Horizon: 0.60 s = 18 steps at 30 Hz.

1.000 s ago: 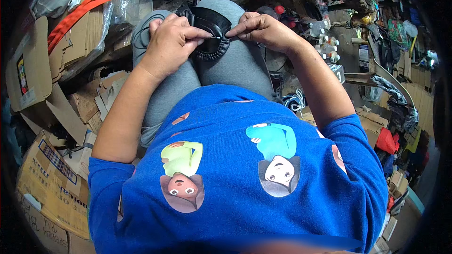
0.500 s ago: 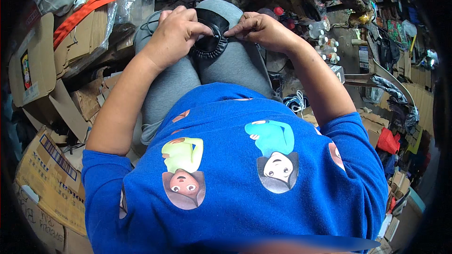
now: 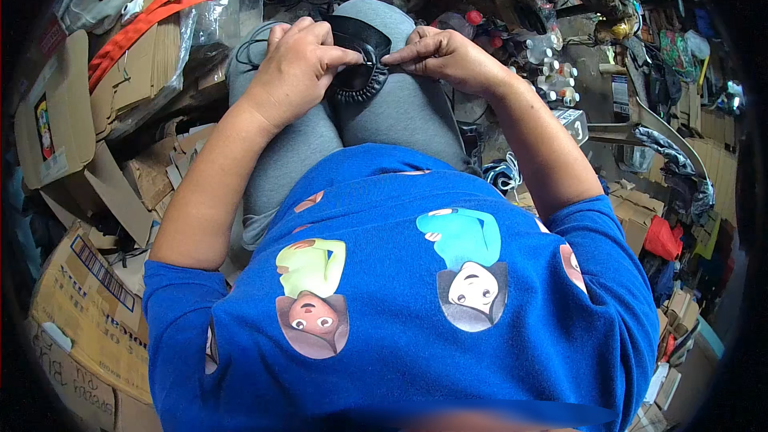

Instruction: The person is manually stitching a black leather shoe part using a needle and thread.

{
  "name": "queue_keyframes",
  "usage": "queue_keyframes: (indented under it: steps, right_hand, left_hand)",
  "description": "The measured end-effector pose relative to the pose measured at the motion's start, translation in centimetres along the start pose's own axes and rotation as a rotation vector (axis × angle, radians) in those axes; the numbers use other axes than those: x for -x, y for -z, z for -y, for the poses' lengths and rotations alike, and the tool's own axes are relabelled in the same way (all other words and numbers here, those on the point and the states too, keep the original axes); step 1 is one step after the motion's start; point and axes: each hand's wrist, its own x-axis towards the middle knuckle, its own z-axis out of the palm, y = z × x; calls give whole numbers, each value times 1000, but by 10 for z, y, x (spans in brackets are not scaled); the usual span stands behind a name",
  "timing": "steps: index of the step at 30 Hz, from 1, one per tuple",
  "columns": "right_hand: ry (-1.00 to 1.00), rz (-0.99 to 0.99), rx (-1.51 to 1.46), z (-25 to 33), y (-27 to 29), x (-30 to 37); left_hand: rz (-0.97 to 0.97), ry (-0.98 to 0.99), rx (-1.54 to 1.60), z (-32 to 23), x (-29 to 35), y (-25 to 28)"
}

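Note:
Across my grey-trousered thighs lies a black leather shoe upper (image 3: 358, 32) with a tightly gathered, ridged rim curving along its near end. My left hand (image 3: 302, 60) is closed on its left side, thumb and forefinger pressed at the inner edge of the rim. On the other side, my right hand (image 3: 440, 56) has thumb and forefinger pinched together, the tips at the upper's right edge. Whatever lies between those tips is too small to make out. A small light glint shows on the leather between the two hands. A thin grey cord (image 3: 248, 50) loops beside my left hand.
Cardboard boxes (image 3: 60, 116) and flattened card crowd the left side, with an orange strap (image 3: 144, 28) and clear plastic sheeting (image 3: 228, 0) above. Small bottles (image 3: 558, 84) stand to the right. A curved frame (image 3: 672, 132) and bundled white cord (image 3: 504, 174) are near my right arm.
Both hands stay at the shoe upper with almost the same grip. The fingertips have shifted only slightly at its rim, and the whole view has moved a little.

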Motion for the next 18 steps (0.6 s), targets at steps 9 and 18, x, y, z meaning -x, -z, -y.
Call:
queue_keyframes:
  steps: [9,18]
  right_hand:
    - [-5,76,-54,3,3,-12]
    - [15,-104,147,14,-14,7]
  left_hand:
    - [21,-86,229,25,-17,-14]
    - [-34,169,200,-15,10,-6]
